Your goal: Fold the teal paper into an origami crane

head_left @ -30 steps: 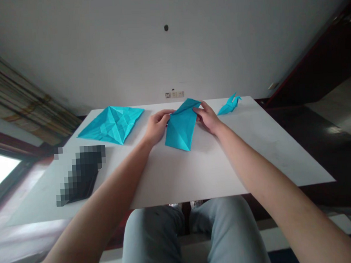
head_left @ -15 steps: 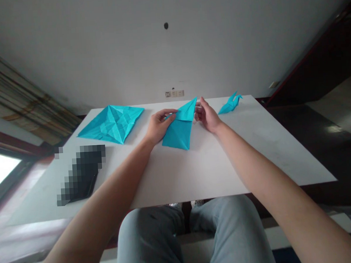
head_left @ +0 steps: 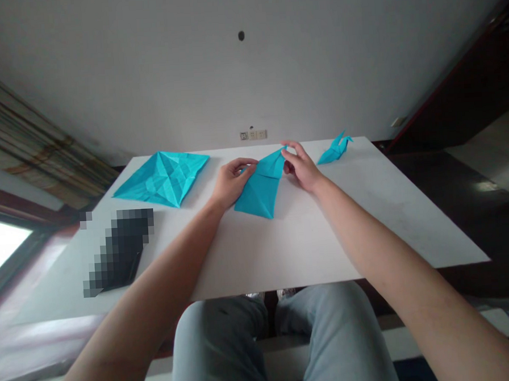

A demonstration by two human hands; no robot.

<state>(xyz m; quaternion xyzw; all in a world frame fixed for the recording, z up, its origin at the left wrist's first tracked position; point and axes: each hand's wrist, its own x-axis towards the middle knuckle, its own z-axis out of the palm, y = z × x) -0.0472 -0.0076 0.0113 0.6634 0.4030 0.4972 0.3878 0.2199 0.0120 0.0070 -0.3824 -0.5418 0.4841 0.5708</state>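
Between my hands is a folded sheet of blue origami paper [head_left: 258,195], with a flap lifted toward the far side and a crease across it. My left hand [head_left: 231,183] grips its left edge between thumb and fingers. At the flap's upper right corner, my right hand [head_left: 301,166] pinches the tip between thumb and forefinger; its other fingers are curled. A creased, opened-out blue paper sheet [head_left: 162,179] lies to the left. To the right of my right hand sits a folded blue paper crane [head_left: 335,149].
All of this is on a white table [head_left: 258,258], whose near edge is above my knees. A dark flat object [head_left: 125,251], partly pixelated, lies at the table's left. A wall with power sockets [head_left: 253,135] stands behind the far edge.
My right hand has closed on the flap's tip, where its fingers were beside the paper before. The tip has come down slightly. My left hand keeps its place.
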